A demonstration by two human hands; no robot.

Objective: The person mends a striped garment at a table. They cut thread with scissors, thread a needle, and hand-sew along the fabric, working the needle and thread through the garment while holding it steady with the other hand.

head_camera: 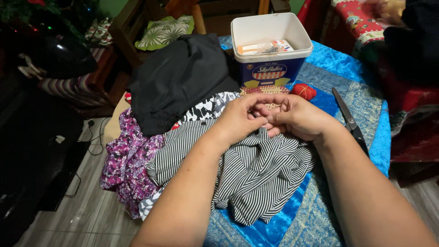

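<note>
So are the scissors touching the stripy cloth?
Apart. The head view shows the scissors lying on the blue tablecloth, right of the right hand, with bare cloth between them and the striped garment.

Dim indoor light, warmest and strongest at the middle, from above and near. Soft sheen on the blue cloth (329,59) covering the surface, brightest at the far right. White tub (270,34) lit evenly, close to washed out at its rim. Left side sunk in deep shadow, floor (87,210) grey and murky, far left corner nearly black save small coloured specks. Wide-angle bending at the edges. Slight softness on the fingers (265,112); striped fabric (256,174) sharp.
</note>
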